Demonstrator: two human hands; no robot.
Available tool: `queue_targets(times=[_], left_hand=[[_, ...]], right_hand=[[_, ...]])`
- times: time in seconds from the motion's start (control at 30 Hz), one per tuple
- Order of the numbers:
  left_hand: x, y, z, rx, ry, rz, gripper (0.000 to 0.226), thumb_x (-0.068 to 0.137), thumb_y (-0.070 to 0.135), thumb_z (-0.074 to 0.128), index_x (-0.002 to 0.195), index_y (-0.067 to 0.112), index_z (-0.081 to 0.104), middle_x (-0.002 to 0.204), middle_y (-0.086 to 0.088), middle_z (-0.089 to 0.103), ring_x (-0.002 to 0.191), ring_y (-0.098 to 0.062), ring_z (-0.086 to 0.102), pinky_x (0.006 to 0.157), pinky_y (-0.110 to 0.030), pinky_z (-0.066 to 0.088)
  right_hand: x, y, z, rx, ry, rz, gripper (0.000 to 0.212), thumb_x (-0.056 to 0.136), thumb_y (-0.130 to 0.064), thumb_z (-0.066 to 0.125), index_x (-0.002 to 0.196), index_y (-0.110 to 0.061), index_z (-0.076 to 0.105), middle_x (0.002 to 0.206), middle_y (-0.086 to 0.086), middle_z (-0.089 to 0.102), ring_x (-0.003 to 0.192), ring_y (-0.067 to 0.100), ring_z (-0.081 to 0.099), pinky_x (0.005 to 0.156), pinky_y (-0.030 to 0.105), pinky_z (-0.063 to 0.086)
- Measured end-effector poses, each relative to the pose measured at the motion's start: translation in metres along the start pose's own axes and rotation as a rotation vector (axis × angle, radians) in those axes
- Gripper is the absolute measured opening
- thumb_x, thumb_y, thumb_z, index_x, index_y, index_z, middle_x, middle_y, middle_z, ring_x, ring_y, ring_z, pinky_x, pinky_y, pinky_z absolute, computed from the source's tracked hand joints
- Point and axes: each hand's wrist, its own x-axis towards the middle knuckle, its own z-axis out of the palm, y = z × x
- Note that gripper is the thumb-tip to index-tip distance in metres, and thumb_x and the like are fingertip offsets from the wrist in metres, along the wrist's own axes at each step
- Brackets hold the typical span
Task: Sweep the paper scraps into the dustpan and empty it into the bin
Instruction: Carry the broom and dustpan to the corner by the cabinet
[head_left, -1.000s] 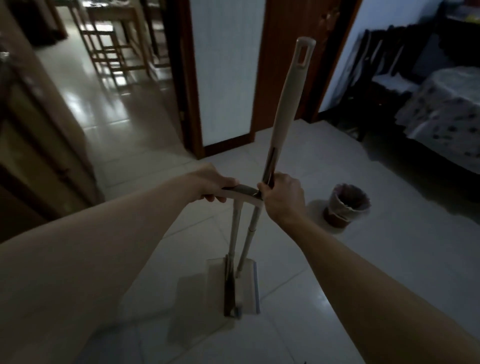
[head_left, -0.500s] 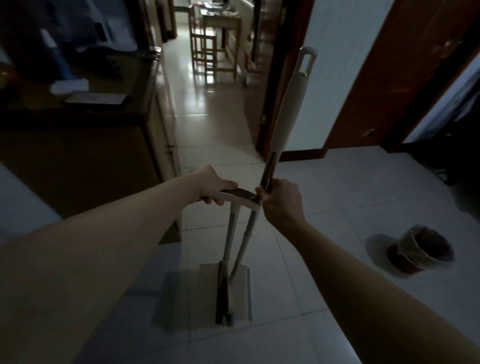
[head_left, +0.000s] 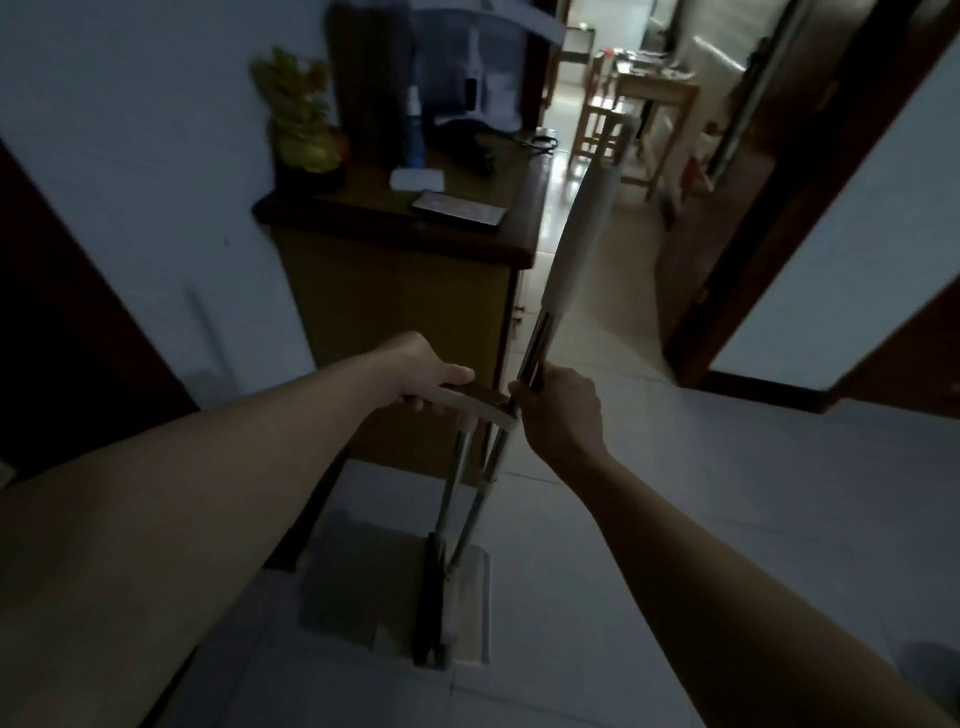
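Observation:
My left hand (head_left: 423, 376) grips the pale curved handle of the upright dustpan (head_left: 470, 608), whose thin metal stem runs down to the pan hanging just above the tiled floor. My right hand (head_left: 558, 410) grips the broom shaft (head_left: 576, 244), a metal pole with a long white upper sleeve leaning up and to the right. The dark broom head (head_left: 428, 603) hangs beside the pan. Broom and dustpan are held close together in front of me. No paper scraps show on the floor here, and I cannot see inside the pan. The bin is out of view.
A wooden cabinet (head_left: 395, 306) stands right ahead on the left, with a plant (head_left: 304, 122), a phone and other items on top. Beyond it a hallway leads to a wooden table and chairs (head_left: 639, 114). An open brown door (head_left: 789, 171) stands on the right.
The view has swung left: the bin has slid out of frame at the right and the cabinet now sits straight ahead. Both hands keep their grips on dustpan and broom.

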Motion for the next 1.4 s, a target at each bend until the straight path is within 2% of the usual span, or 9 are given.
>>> queue_targets(times=[0.07, 0.17, 0.3, 0.63, 0.77, 0.93, 1.17, 1.27, 1.4], left_hand=[[0.002, -0.017, -0.014, -0.017, 0.023, -0.029, 0.038, 0.092, 0.044, 0.055, 0.071, 0.013, 0.063, 0.06, 0.001, 0.059, 0.048, -0.009, 0.045, 0.048, -0.021, 0.032], [0.005, -0.036, -0.035, -0.036, 0.086, -0.049, 0.041, 0.092, 0.044, 0.055, 0.065, 0.013, 0.063, 0.039, 0.007, 0.055, 0.043, -0.009, 0.042, 0.046, -0.021, 0.03], [0.02, -0.056, -0.062, -0.037, 0.104, -0.072, 0.044, 0.092, 0.045, 0.056, 0.061, 0.013, 0.059, 0.024, 0.009, 0.047, 0.022, -0.001, 0.037, 0.041, -0.018, 0.029], [0.107, -0.104, -0.12, -0.063, 0.026, 0.014, 0.042, 0.09, 0.043, 0.06, 0.06, 0.013, 0.056, 0.025, 0.009, 0.048, 0.019, 0.0, 0.036, 0.026, -0.008, 0.025], [0.152, -0.119, -0.141, -0.053, -0.022, 0.024, 0.043, 0.089, 0.044, 0.061, 0.059, 0.014, 0.054, 0.025, 0.009, 0.047, 0.038, -0.007, 0.046, 0.026, -0.008, 0.025], [0.196, -0.139, -0.154, -0.053, -0.066, 0.015, 0.047, 0.088, 0.042, 0.063, 0.053, 0.013, 0.049, 0.023, 0.008, 0.045, 0.017, 0.001, 0.035, 0.025, -0.009, 0.025], [0.252, -0.162, -0.163, 0.005, -0.078, -0.009, 0.048, 0.09, 0.042, 0.059, 0.052, 0.015, 0.047, 0.026, 0.008, 0.047, 0.045, -0.009, 0.042, 0.038, -0.015, 0.033], [0.275, -0.171, -0.163, 0.022, -0.073, -0.031, 0.048, 0.09, 0.037, 0.06, 0.052, 0.013, 0.045, 0.049, -0.001, 0.051, 0.049, -0.011, 0.042, 0.046, -0.021, 0.031], [0.3, -0.184, -0.162, 0.036, -0.074, -0.044, 0.045, 0.088, 0.032, 0.064, 0.051, 0.014, 0.045, 0.054, -0.002, 0.049, 0.048, -0.011, 0.043, 0.047, -0.021, 0.032]], right_hand=[[0.008, -0.016, 0.015, 0.011, -0.025, -0.044, 0.023, 0.092, -0.026, 0.056, 0.104, -0.009, 0.066, 0.101, 0.01, 0.07, 0.087, 0.027, 0.066, 0.072, 0.034, 0.053], [0.019, -0.037, 0.036, 0.031, -0.04, -0.094, 0.023, 0.092, -0.028, 0.057, 0.103, -0.01, 0.065, 0.099, 0.009, 0.07, 0.086, 0.026, 0.066, 0.075, 0.038, 0.056], [0.037, -0.063, 0.063, 0.025, -0.047, -0.107, 0.022, 0.093, -0.029, 0.057, 0.103, -0.01, 0.064, 0.097, 0.008, 0.07, 0.084, 0.023, 0.066, 0.065, 0.032, 0.05], [0.096, -0.11, 0.125, 0.08, -0.051, -0.048, 0.022, 0.091, -0.025, 0.06, 0.104, -0.008, 0.065, 0.101, 0.007, 0.071, 0.084, 0.019, 0.068, 0.069, 0.033, 0.057], [0.126, -0.129, 0.153, 0.066, -0.05, -0.004, 0.025, 0.091, -0.025, 0.06, 0.108, -0.007, 0.064, 0.105, 0.009, 0.07, 0.087, 0.021, 0.067, 0.065, 0.03, 0.053], [0.154, -0.14, 0.189, 0.042, -0.112, 0.048, 0.023, 0.091, -0.025, 0.059, 0.102, -0.006, 0.062, 0.101, 0.011, 0.069, 0.08, 0.023, 0.065, 0.067, 0.037, 0.056], [0.187, -0.15, 0.227, 0.015, -0.156, 0.094, 0.027, 0.094, -0.027, 0.055, 0.097, -0.002, 0.062, 0.098, 0.015, 0.067, 0.087, 0.03, 0.066, 0.073, 0.04, 0.055], [0.2, -0.15, 0.241, 0.014, -0.159, 0.094, 0.026, 0.094, -0.027, 0.055, 0.098, -0.002, 0.063, 0.1, 0.015, 0.067, 0.088, 0.03, 0.066, 0.074, 0.04, 0.054], [0.211, -0.15, 0.259, 0.051, -0.165, 0.099, 0.023, 0.093, -0.023, 0.056, 0.103, -0.002, 0.062, 0.103, 0.015, 0.068, 0.088, 0.029, 0.067, 0.076, 0.043, 0.056]])
